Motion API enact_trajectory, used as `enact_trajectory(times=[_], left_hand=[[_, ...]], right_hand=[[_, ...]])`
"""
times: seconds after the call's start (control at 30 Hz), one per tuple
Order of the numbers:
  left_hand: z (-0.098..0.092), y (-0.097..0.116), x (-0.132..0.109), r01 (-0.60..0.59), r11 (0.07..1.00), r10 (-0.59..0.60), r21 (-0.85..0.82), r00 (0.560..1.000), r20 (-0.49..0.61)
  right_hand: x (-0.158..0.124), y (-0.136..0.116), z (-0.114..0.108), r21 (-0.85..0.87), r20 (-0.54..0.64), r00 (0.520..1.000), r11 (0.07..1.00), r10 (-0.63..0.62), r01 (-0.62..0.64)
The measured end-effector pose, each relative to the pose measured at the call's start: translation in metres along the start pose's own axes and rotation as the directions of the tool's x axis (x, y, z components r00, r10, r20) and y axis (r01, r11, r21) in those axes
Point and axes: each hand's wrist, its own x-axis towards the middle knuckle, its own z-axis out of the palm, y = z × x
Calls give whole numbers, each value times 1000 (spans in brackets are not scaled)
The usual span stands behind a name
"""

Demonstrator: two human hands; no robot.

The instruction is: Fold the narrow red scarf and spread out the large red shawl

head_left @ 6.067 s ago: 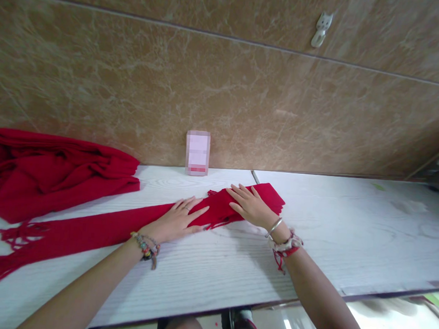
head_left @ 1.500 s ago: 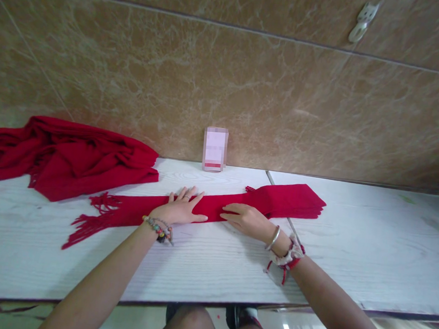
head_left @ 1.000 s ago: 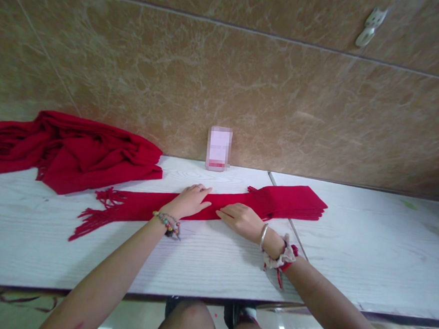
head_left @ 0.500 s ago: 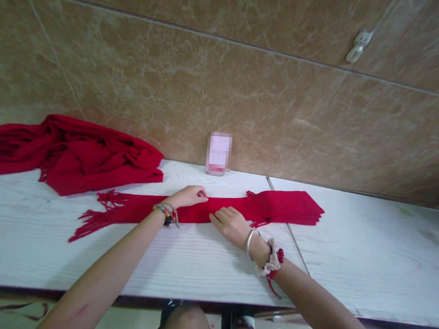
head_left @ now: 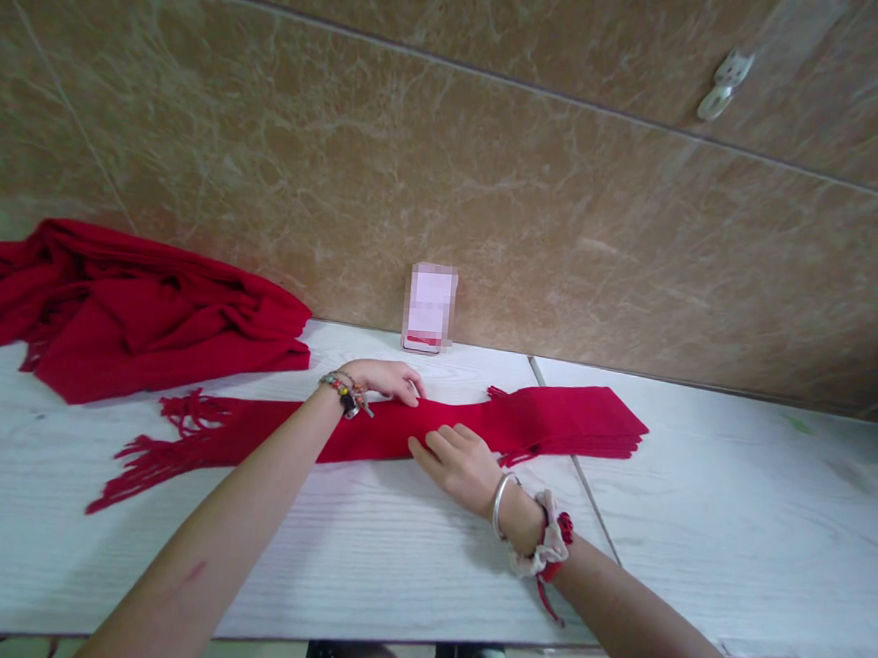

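A long red fringed scarf (head_left: 282, 426) lies flat across the white wood-grain bench. Its loose tassels spread to the left. My left hand (head_left: 386, 377), fingers bent, grips the scarf's far edge near the middle. Opposite it, my right hand (head_left: 461, 463) has its curled fingers on the near edge; its thumb is hidden. Right of my hands is a neatly folded, layered red section (head_left: 575, 419) with short fringe at its left end. Whether that section is part of the same scarf I cannot tell.
A rumpled heap of red scarves (head_left: 161, 320) lies at the left against the brown marble wall (head_left: 422, 147). A phone (head_left: 430, 303) with a blurred screen leans on the wall. A white cat-shaped hook (head_left: 725, 85) is fixed above. A seam (head_left: 585, 485) crosses the white bench (head_left: 733, 530).
My left hand has shifted slightly right along the far edge, and my right hand slightly left and nearer. The scarf's fringed end appears further left and nearer; the view has tilted a little.
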Motion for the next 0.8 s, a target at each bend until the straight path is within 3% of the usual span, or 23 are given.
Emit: enact_trajectory(times=[0.17, 0.5, 0.8], left_hand=[[-3, -6, -2, -17, 982, 18, -190, 1000, 1], [1, -4, -7, -74, 887, 62, -456, 997, -42], [4, -6, 0, -132, 882, 129, -452, 991, -36]], right_hand=[[1, 1, -3, -5, -21, 1000, 1000, -2, 2], [0, 1, -3, 1, 69, 997, 999, 42, -42], [0, 2, -8, 9, -41, 999, 999, 33, -33]])
